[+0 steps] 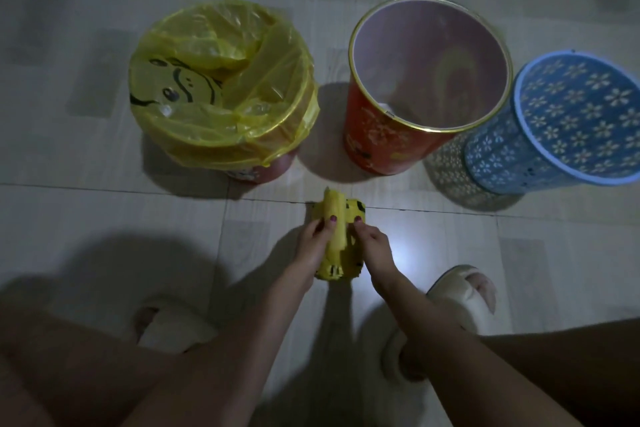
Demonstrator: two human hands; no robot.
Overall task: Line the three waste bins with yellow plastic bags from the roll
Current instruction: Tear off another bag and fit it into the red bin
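Three bins stand in a row on the tiled floor. The left bin (263, 172) wears a yellow bag (221, 87) with a black cartoon face, folded over its rim. The middle red bin (381, 142) with a gold rim is bare inside. The blue flower-pattern bin (512, 156) on the right is bare too. In front of the bins I hold the yellow roll of bags (337, 218) low over the floor. My left hand (317, 243) grips its left side and my right hand (374, 246) pinches the loose yellow sheet on the right.
My two feet in pale slippers (460, 298) rest on the floor tiles (104, 218), one on each side of my arms. My knees fill the bottom corners. The room is dim.
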